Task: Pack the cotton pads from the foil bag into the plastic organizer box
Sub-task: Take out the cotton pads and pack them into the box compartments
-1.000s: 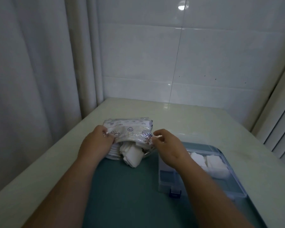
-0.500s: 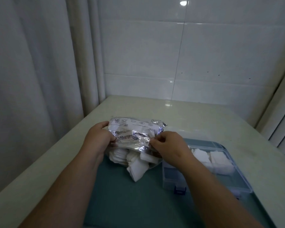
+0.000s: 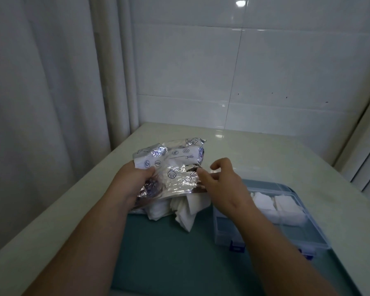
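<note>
Cotton pads [image 3: 181,210] spill in a loose white clump from the near, lower mouth of the foil bag [image 3: 175,169], their tips hanging down to the teal mat [image 3: 175,257]. More white pads [image 3: 286,207] already lie in the far compartments of the organizer box [image 3: 308,238], while its near-left compartment shows only clear plastic. The bag is crumpled, silver, and printed with small shell drawings; it is held above the far edge of the mat, left of the box. The left hand [image 3: 130,182] grips the bag's left side, thumb on top and fingers curled under the foil. The right hand [image 3: 221,185] sits at the bag's right edge with its thumb against the foil and its forefinger curled up clear of it; whether the other fingers pinch the bag I cannot tell. The two hands are apart, with the bag between them. The box stands open on the right part of the mat, blue latches [image 3: 236,248] on its near wall. The mat lies on a pale bench [image 3: 276,159], set into a corner with a tiled wall [image 3: 244,71] behind and a curtain [image 3: 41,92] to the left.
</note>
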